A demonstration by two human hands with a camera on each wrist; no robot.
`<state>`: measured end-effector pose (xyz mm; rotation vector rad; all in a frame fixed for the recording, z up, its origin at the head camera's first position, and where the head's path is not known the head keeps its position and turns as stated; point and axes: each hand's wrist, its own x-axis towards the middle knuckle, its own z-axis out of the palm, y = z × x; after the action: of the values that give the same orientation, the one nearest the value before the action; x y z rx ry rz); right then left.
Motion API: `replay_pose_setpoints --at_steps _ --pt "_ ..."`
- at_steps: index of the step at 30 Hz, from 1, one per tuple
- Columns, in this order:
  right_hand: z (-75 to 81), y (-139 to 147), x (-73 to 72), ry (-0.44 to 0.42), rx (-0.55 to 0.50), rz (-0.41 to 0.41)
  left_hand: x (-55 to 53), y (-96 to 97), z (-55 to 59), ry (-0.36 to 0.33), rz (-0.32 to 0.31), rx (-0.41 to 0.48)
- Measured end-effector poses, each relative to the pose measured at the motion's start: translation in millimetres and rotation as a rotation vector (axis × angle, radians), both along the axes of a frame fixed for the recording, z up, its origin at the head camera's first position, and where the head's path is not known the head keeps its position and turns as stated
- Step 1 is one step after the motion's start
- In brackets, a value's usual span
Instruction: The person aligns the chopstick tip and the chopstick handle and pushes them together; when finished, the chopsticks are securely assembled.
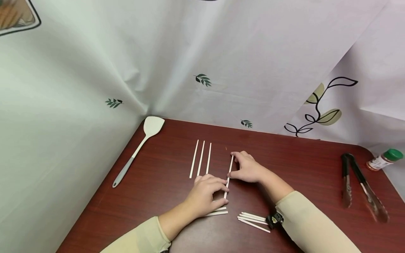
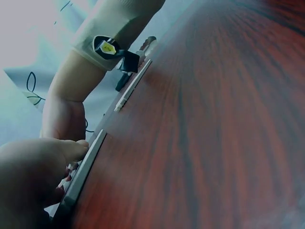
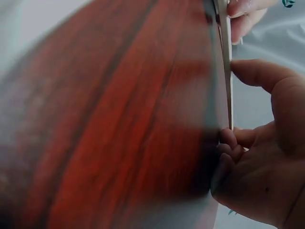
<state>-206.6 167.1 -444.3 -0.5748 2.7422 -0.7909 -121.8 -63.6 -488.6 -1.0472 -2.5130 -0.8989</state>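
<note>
A white chopstick (image 1: 231, 162) lies slanted on the table, its far end the thinner one. My right hand (image 1: 249, 168) holds its upper half, index fingertip at the far tip and thumb against the middle. Lower down, my left hand (image 1: 205, 195) has its curled fingertips and thumb on the same chopstick near the thicker end. In the left wrist view the left thumb overlaps the chopstick (image 2: 84, 171). Three white chopsticks (image 1: 200, 159) stand in a row to the left, side by side and apart; the left hand hides some of their near ends.
More chopsticks (image 1: 216, 213) lie crosswise beside the left wrist. A loose bunch of chopsticks (image 1: 253, 218) sits by the right wrist camera (image 1: 274, 220). A white spatula (image 1: 153, 126) is at the left edge; black-handled tongs (image 1: 357, 172) and a green-capped jar (image 1: 381, 161) are at right.
</note>
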Motion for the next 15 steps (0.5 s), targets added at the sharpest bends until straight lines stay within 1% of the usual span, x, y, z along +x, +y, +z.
replay_pose_setpoints --at_steps 3,7,10,15 --pt "0.3 -1 -0.6 0.005 0.013 0.012 1.1 0.1 0.6 -0.032 0.014 0.002" --pt "0.6 -3 -0.5 0.003 0.037 0.013 1.0 -1.0 1.2 -0.024 0.026 -0.035" --pt "1.6 -5 -1.0 -0.009 0.050 -0.002 -0.7 -3.1 2.2 -0.012 0.032 -0.071" --pt "5.5 -11 -5.0 -0.035 0.082 -0.020 -5.2 -7.4 5.1 -0.032 0.036 -0.079"
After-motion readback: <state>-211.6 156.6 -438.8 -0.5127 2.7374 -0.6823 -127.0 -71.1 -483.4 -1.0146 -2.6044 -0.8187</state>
